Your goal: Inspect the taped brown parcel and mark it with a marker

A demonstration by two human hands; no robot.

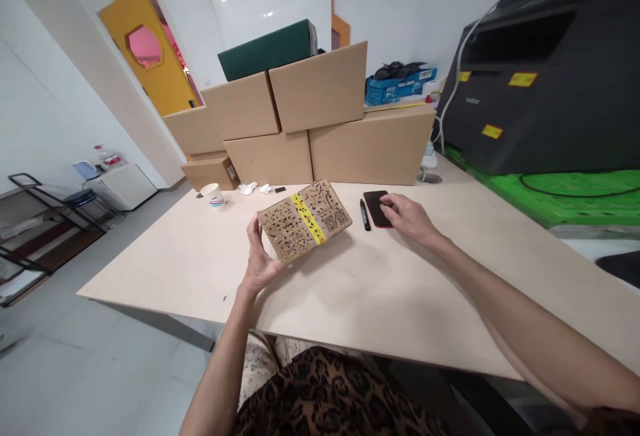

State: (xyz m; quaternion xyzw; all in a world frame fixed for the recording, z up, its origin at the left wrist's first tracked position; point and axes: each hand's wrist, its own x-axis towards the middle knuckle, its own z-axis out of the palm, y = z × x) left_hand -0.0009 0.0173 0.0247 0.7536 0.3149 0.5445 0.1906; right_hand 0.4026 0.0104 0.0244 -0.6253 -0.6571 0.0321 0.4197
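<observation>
The left hand (259, 264) is clamped on 1 end of a box (280, 223), tilted over the desk (400, 303), some fingers hidden behind it. The right hand (407, 216) touches a phone (375, 208); I cannot tell if its grip is closed. The box's print is too small to read; a cut-off machine (525, 116) reads "brother". Bare desk spans from box to near edge.

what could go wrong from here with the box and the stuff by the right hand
The left hand holds the tilted patterned box at one end only, so it could slip or twist. The marker lies close beside the phone, so a nudge from the right hand might set it rolling.
</observation>
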